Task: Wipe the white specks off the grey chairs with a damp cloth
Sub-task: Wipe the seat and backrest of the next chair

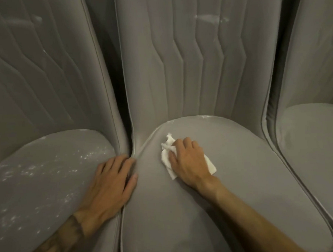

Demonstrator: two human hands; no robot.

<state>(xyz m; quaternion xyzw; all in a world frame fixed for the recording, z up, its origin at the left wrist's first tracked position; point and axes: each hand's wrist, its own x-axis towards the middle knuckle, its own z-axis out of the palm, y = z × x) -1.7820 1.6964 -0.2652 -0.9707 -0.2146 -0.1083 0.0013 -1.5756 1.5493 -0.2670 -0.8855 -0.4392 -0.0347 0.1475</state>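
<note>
Grey upholstered chairs, 3, side by side, channel-stitched backs: left chair [38, 182] at 9 o'clock, middle chair [206, 211] at centre, right chair [314, 136] at 3 o'clock.

White specks [66, 167]: many, across the left seat; a few along the middle seat's rear rim and high on two backs.

Cloth [168, 158], 1, white, crumpled, on the middle seat towards 12 o'clock.

Hands, 2. Right hand [187, 159] on the cloth, fingers curled over it, pressing it down. Left hand [112, 179] flat, fingers straight, at the gap between the left and middle seats.
</note>
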